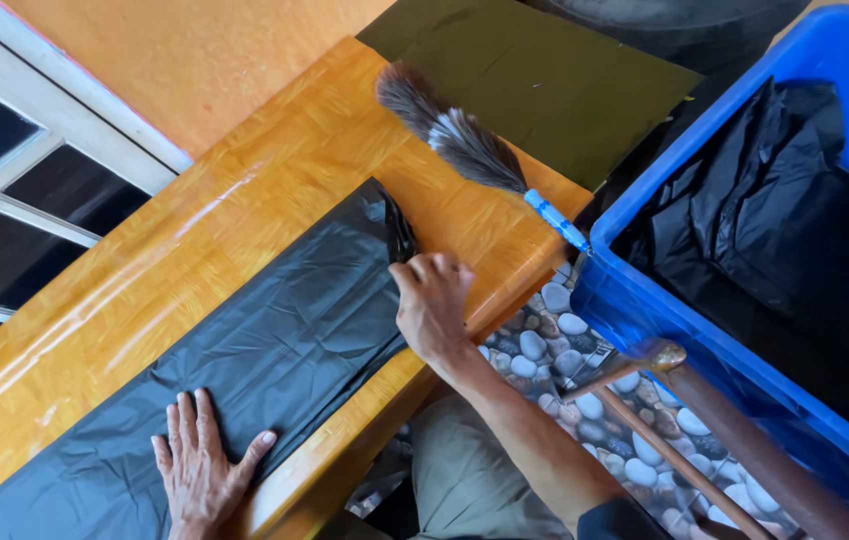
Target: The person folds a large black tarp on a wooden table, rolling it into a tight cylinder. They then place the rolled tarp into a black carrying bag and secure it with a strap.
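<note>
**Bag flattened on the bench, with a slippery edge close by**

Black plastic bag [244, 370], thin, glossy and creased, lies spread flat along the near edge of the long, varnished, orange wooden bench top [194, 230], running from its left end up towards the right end. The left hand [199, 465] presses down on it with palm flat and fingers spread wide, close to the near edge. The right hand [432, 300] rests on the bag's bunched far end, fingers curled; whether they pinch the film or only press on it I cannot tell.

Judging from this, the smooth film on polished wood could slide off the near edge if either hand lifts, and a hard pull at the bunched end could stretch or tear it.

Just beyond the right hand, a grey-and-white feather duster [454, 135] with a blue handle lies across the bench's right end, its handle tip overhanging; a sweep of the arm could knock it down.

Right of the bench stands a large blue plastic tub [744, 390] holding more crumpled black plastic [764, 200]. No labels, signs or printed packages show anywhere.
</note>
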